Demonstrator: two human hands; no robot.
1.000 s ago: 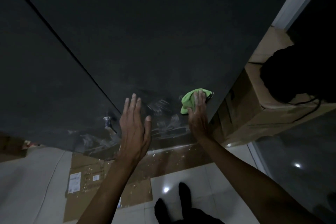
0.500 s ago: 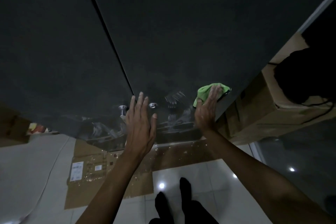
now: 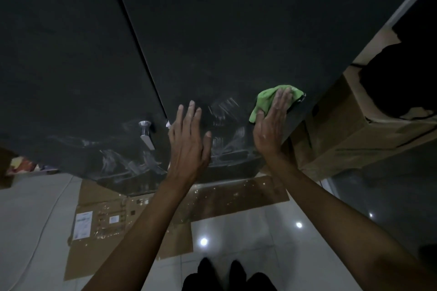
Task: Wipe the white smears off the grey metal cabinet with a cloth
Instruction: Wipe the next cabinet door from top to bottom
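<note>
1 grey cabinet (image 3: 236,30) is standing in front of the person, its 2 doors meeting at 1 dark seam that is running down to the left hand (image 3: 189,139). That hand is lying flat on the metal, its grip apart, fingers straight and holding nothing, just right of the seam's lower end. The right hand (image 3: 272,123) is pressing 1 green cloth (image 3: 264,99) against the right door with straight fingers, its grip likewise spread and not curling round the cloth. The cloth is sitting right at the cabinet's right edge, bunched, poking out above and to the left of the fingers.

White smears (image 3: 224,111) are showing between the 2 hands, and more are streaking the left door low down, near its bottom edge. 1 shiny handle (image 3: 145,131) is sticking out of the left door, just left of the seam.

To the right, 1 cardboard box (image 3: 354,130) is standing close against the cabinet's side, leaving little room there. Flattened cardboard (image 3: 99,231) is lying on the tiled floor (image 3: 248,231) under the cabinet front, and the person's 2 feet are planted on bare tile behind it.
</note>
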